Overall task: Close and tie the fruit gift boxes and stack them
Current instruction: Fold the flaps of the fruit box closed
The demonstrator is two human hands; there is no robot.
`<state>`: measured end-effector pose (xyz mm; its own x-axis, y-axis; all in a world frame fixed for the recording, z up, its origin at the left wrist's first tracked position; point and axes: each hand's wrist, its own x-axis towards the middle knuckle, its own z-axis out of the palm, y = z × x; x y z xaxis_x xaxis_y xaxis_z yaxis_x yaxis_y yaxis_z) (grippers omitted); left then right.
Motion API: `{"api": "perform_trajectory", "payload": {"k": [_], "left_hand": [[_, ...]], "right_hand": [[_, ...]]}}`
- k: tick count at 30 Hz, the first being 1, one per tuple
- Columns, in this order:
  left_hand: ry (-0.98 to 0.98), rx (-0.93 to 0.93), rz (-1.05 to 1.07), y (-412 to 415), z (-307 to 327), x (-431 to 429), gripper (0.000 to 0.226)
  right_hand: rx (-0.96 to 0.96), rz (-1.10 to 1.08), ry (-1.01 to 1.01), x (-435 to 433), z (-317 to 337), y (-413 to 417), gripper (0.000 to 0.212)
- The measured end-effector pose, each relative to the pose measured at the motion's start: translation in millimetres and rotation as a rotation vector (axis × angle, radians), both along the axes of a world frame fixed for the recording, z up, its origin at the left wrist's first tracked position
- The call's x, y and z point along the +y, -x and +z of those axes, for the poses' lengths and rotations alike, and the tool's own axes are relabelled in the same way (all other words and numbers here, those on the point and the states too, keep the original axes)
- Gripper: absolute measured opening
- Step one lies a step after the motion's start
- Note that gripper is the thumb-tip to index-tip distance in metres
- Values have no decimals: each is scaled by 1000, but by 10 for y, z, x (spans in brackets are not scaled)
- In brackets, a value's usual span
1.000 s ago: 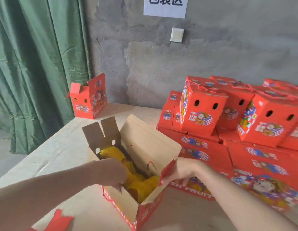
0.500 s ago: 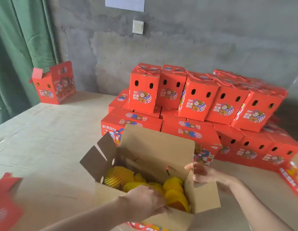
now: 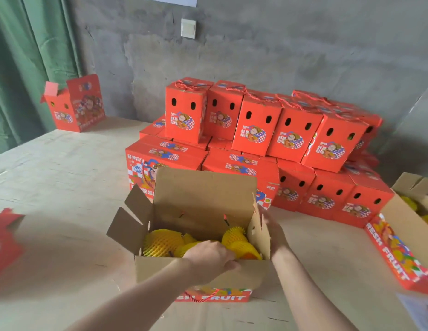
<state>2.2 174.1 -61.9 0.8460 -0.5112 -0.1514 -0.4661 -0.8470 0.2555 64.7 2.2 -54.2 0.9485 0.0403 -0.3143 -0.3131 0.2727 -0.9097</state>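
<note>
Pale wooden table (image 3: 64, 187) is carrying it all. Open gift box (image 3: 203, 275) with netted yellow fruit is sitting near the front edge. Two-layer stack of closed red boxes (image 3: 165, 156) is sitting behind it by the wall. Lone red box (image 3: 76, 108), flaps up, is standing far left. Second open box (image 3: 399, 235) is sitting at the right edge, blurred red box (image 3: 5, 240) at the left edge, paper sheet (image 3: 418, 309) is lying front right.

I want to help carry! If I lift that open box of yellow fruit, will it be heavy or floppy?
Probably heavy: the open gift box looks packed with net-wrapped yellow fruit. Its loose cardboard flaps would likely flop, so hold it underneath. The rounded fruit might shift if it tips.
</note>
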Motion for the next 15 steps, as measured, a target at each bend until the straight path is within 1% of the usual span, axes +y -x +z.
{"api": "perform_trajectory", "payload": {"k": [3, 7, 10, 13, 15], "left_hand": [[72, -6, 20, -5, 37, 38, 41], [69, -56, -67, 35, 33, 73, 43], [85, -73, -65, 88, 1, 63, 44], [136, -134, -38, 107, 9, 123, 42], [222, -213, 27, 85, 68, 260, 35]], "right_hand": [[80, -98, -91, -11, -63, 43, 37], [35, -92, 78, 17, -89, 213, 32], [4, -94, 116, 10, -120, 286, 29], [40, -97, 200, 59, -135, 338, 38], [19, -84, 252, 78, -143, 381, 42]]}}
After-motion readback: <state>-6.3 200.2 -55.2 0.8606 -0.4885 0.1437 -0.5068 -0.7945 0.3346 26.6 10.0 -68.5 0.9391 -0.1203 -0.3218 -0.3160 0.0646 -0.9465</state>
